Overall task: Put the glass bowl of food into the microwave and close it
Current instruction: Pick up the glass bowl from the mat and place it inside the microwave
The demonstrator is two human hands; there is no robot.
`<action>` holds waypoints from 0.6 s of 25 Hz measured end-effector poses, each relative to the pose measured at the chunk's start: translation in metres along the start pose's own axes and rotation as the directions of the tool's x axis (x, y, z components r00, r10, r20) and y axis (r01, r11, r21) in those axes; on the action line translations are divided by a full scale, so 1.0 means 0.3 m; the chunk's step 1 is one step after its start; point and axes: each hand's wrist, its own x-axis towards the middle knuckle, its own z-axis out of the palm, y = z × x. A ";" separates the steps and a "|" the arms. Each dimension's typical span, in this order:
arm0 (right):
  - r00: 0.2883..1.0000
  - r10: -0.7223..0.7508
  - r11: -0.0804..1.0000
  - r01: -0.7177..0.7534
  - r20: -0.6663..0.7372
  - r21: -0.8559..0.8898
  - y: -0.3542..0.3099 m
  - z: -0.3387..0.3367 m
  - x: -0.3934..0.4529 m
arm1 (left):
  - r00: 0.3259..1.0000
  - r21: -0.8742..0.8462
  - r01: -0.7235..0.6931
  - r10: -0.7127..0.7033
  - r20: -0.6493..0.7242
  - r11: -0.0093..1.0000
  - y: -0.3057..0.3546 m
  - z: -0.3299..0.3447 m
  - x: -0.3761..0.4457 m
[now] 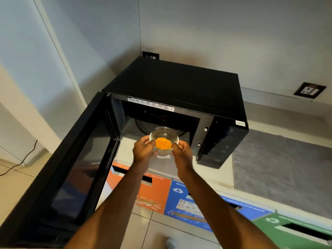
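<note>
The glass bowl, with a heap of orange food in it, is held level in the air just in front of the microwave opening, above the front edge of the tabletop. The left hand is closed on its rim at 9 o'clock and the right hand at 3 o'clock, thumbs on top and fingers curled underneath.

The step in hand looks like carrying the bowl in. To do it well, keep the rim flat so the food stays put, and push straight toward 12 o'clock, low enough to pass under the top of the frame. Aim for the middle of the round turntable seen just beyond the bowl. Set it down before the fingers let go.

The door stands wide open at 8 o'clock, close by the left forearm, so the elbow should stay tucked in. The door is yet to be swung shut.
</note>
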 end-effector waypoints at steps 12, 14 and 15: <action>0.993 -0.109 0.994 0.109 0.040 0.006 -0.006 0.151 0.389 | 0.997 -0.022 -0.071 0.071 0.016 0.997 0.036 0.134 0.391; 0.994 -0.107 0.994 0.106 0.032 0.033 -0.007 0.173 0.423 | 0.997 -0.027 -0.068 0.069 0.020 0.997 0.039 0.141 0.429; 0.995 -0.103 0.994 0.102 0.020 0.039 -0.004 0.181 0.439 | 0.997 -0.035 -0.068 0.069 0.022 0.997 0.042 0.144 0.442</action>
